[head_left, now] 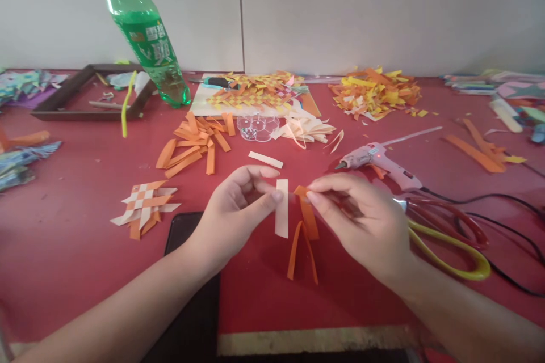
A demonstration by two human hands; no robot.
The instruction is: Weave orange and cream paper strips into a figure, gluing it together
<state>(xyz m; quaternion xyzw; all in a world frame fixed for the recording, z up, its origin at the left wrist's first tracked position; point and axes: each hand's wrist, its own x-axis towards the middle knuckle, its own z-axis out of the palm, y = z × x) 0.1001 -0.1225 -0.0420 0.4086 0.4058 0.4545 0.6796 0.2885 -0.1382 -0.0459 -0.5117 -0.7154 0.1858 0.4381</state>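
Between thumb and fingers my left hand (242,215) pinches a cream paper strip (281,212), which hangs upright. My right hand (361,215) pinches the top of an orange paper strip (310,218), just right of the cream one. Below them a folded orange strip (298,249) stands on the red table with its two ends spread. A lone cream strip (266,159) lies just beyond my left fingers. Left of my left hand rests a woven orange-and-cream paper piece (147,204) with loose ends sticking out.
Past my right hand lie a pink glue gun (383,161) and scissors with a yellow handle (455,261); black cords trail right. Orange strips (196,144), cream strips (310,126) and a green bottle (153,45) stand farther back. A dark frame (63,96) lies at left.
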